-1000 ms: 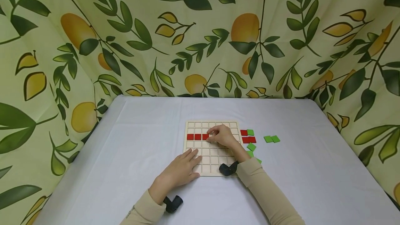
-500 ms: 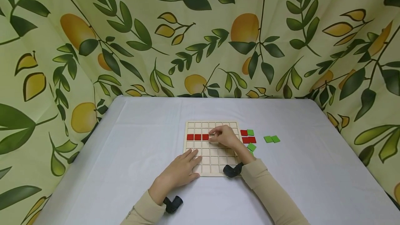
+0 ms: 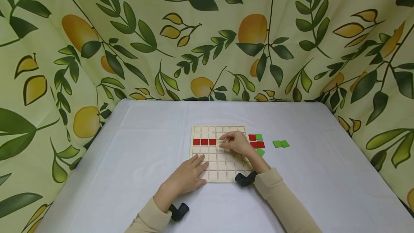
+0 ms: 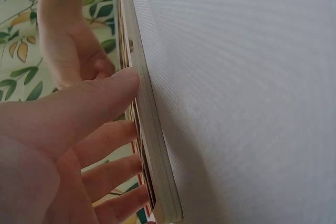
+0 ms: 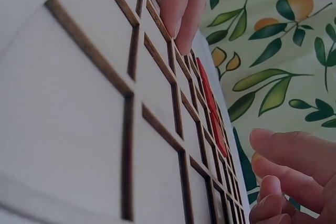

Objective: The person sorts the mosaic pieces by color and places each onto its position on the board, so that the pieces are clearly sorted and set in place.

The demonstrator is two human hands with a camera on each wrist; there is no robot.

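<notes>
A light wooden grid board (image 3: 213, 166) lies on the table, with three red square tiles (image 3: 204, 142) side by side in one row toward its far side. My left hand (image 3: 187, 175) rests on the board's near left part with fingers spread. In the left wrist view its thumb (image 4: 105, 95) lies along the board's edge (image 4: 157, 145). Just right of the red row, my right hand (image 3: 235, 142) hovers over the grid, thumb and forefinger apart. Nothing shows between its fingers (image 5: 294, 156) in the right wrist view.
Loose red tiles (image 3: 260, 144) and green tiles (image 3: 260, 152) lie right of the board, partly behind the right hand and forearm. Two more green tiles (image 3: 280, 144) sit farther right. A white cloth covers the table (image 3: 145, 136); a patterned curtain (image 3: 207, 46) hangs behind it.
My right hand has drawn back rightward from the third red tile, and its forearm has shifted right, covering some green tiles. The left hand and the red row have stayed put.
</notes>
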